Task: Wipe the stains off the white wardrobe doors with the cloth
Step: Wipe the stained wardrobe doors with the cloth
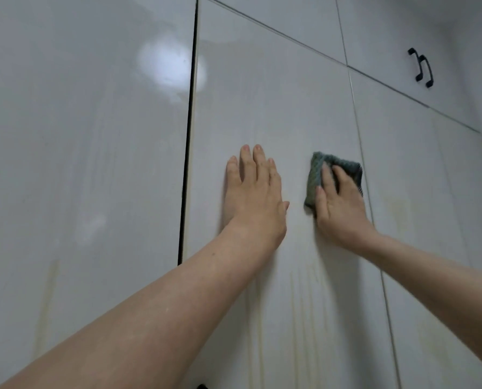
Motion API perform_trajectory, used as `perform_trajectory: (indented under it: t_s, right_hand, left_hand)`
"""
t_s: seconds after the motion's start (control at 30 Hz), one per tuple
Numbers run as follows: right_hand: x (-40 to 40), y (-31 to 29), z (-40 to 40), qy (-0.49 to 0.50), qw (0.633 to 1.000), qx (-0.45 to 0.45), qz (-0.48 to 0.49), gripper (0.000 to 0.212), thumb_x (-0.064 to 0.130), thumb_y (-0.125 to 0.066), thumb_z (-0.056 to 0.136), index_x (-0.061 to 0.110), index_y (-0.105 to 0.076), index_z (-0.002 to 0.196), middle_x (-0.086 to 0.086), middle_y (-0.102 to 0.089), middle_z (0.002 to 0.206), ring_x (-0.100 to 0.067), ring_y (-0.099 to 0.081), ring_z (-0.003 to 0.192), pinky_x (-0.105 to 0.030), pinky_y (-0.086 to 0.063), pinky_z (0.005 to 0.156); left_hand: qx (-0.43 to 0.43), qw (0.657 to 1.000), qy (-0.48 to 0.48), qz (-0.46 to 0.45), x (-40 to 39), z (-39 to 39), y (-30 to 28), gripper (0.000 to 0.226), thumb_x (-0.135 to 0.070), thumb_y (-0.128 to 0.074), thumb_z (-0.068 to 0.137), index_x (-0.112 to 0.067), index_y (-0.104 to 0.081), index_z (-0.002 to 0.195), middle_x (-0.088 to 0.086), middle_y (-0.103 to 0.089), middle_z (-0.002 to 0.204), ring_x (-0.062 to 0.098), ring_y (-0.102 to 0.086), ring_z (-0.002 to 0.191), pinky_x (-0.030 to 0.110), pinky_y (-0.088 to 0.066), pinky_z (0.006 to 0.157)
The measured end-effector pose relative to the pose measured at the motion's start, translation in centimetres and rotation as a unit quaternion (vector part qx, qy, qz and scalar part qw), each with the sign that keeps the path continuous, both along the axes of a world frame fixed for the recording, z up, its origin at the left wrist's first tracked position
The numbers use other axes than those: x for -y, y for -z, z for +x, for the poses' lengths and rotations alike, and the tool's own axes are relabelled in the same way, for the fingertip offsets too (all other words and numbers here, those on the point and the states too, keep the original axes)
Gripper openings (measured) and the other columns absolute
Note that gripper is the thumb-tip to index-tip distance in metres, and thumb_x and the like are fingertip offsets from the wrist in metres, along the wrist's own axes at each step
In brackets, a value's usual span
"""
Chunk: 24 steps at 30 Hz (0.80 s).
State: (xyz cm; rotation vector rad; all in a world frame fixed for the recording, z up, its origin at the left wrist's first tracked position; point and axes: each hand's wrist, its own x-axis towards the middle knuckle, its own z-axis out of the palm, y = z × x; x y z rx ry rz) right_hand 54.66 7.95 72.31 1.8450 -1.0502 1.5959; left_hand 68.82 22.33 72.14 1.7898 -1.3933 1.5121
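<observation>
Here the right hand (338, 204) presses the cloth (332, 175), seemingly flat, near the door (276, 108) edge, left hand (255, 192) spread.

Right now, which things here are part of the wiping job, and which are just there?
Job: cloth under the right hand; left hand flat on the door; yellowish stains.
Just there: black handles on the upper cupboard.

A dark grey-green cloth (318, 175) with a knitted texture is seen against glossy white wardrobe doors (276, 108), which are marked by faint yellowish vertical streaks (298, 290). Black handles (422, 68) are fitted far right.
</observation>
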Motion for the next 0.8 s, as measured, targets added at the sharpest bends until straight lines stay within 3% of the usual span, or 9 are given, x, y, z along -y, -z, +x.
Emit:
perform_trajectory:
  t_s: [0.17, 0.33, 0.47, 0.6, 0.7, 0.8]
  right_hand:
    - [2.1, -4.3, -2.4, -0.043, 0.997, 0.017, 0.058, 0.059, 0.036, -0.023, 0.104, 0.012, -0.011, 0.157, -0.015, -0.009, 0.163, -0.031, -0.009, 0.149, -0.04, -0.005, 0.123]
    - [1.0, 3.4, -1.4, -0.07, 0.997, 0.005, 0.022, 0.071, 0.046, -0.01, 0.093, 0.014, -0.007, 0.157, -0.013, -0.007, 0.162, -0.031, -0.007, 0.149, -0.04, -0.005, 0.122]
    - [1.9, 7.9, -3.5, -0.066, 0.992, -0.11, 0.012, 0.066, 0.053, -0.001, 0.093, 0.028, 0.013, 0.153, -0.004, 0.005, 0.163, -0.023, 0.004, 0.149, -0.034, 0.003, 0.121]
    - [5.6, 1.5, -7.0, -0.026, 0.987, -0.149, -0.057, 0.072, 0.053, -0.008, 0.097, 0.014, -0.012, 0.157, -0.017, -0.016, 0.161, -0.036, -0.017, 0.147, -0.042, -0.011, 0.122]
    - [8.5, -3.5, -10.0, -0.046, 0.993, -0.109, -0.014, 0.074, 0.055, -0.006, 0.093, 0.019, -0.003, 0.157, -0.01, -0.002, 0.165, -0.028, -0.002, 0.151, -0.037, 0.0, 0.123]
    - [9.3, -3.6, -10.3, -0.078, 0.994, -0.078, -0.008, 0.065, 0.046, -0.014, 0.101, 0.017, -0.002, 0.157, -0.01, 0.001, 0.165, -0.028, 0.002, 0.151, -0.036, 0.002, 0.122]
  left_hand:
    - [-0.006, 1.0, -0.022, 0.006, -0.1, -0.9, -0.4, 0.074, -0.049, -0.023, 0.104, -0.002, 0.001, 0.156, 0.026, 0.009, 0.162, 0.045, 0.008, 0.149, 0.057, -0.004, 0.12]
    - [-0.047, 0.999, -0.011, -0.013, 0.1, -2.2, -0.3, 0.076, -0.051, -0.025, 0.102, -0.001, -0.005, 0.155, 0.027, 0.006, 0.162, 0.045, 0.009, 0.149, 0.056, 0.009, 0.119]
    - [-0.041, 0.999, 0.009, -0.03, 1.3, -4.7, -0.2, 0.078, -0.053, -0.028, 0.1, -0.005, -0.003, 0.157, 0.024, 0.01, 0.163, 0.039, 0.017, 0.15, 0.055, 0.017, 0.116]
    - [-0.005, 0.999, 0.036, -0.031, 3.6, -8.8, -0.5, 0.074, -0.05, -0.028, 0.101, -0.006, -0.006, 0.157, 0.021, 0.009, 0.164, 0.036, 0.016, 0.151, 0.054, 0.015, 0.119]
    - [-0.004, 0.998, 0.054, -0.043, 5.6, -11.4, -0.8, 0.072, -0.047, -0.031, 0.101, -0.007, -0.009, 0.157, 0.02, 0.007, 0.164, 0.034, 0.014, 0.151, 0.052, 0.013, 0.12]
    - [-0.009, 0.995, 0.087, -0.038, 7.2, -13.1, -1.0, 0.068, -0.041, -0.032, 0.101, -0.009, -0.011, 0.157, 0.017, 0.004, 0.165, 0.03, 0.011, 0.152, 0.05, 0.01, 0.122]
